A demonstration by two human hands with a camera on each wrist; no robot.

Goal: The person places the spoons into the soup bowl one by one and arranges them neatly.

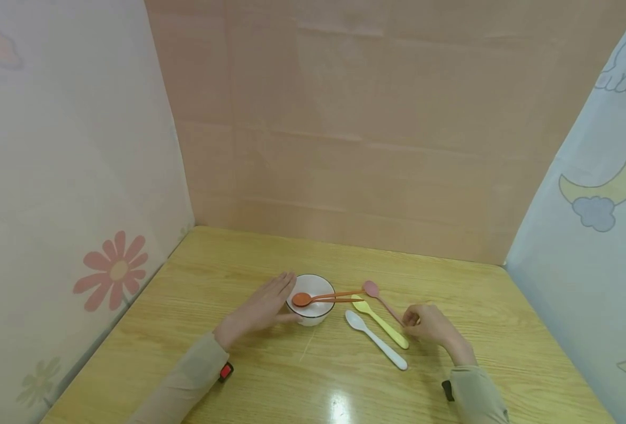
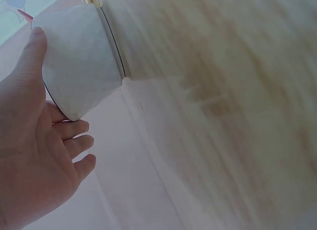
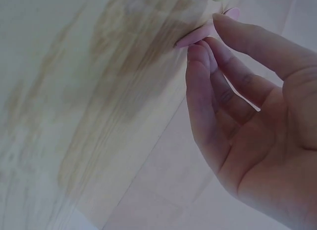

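Observation:
A white bowl (image 1: 311, 321) with a dark rim stands upright on the table. My left hand (image 1: 262, 307) holds it from the left, thumb on the near side and fingers at the far rim; the left wrist view shows the thumb lying along the bowl wall (image 2: 79, 56). An orange spoon (image 1: 301, 300) lies across the bowl with a second thin orange handle (image 1: 344, 293) beside it, both sticking out to the right. My right hand (image 1: 431, 325) pinches the handle end of a pink spoon (image 1: 370, 288), whose head points toward the back.
Between the bowl and my right hand lie a yellow spoon (image 1: 380, 324) and a white spoon (image 1: 377, 341), slanting toward the front right. The wooden table (image 1: 228, 250) meets a tan backdrop (image 1: 344, 194) behind and patterned cloth walls at both sides.

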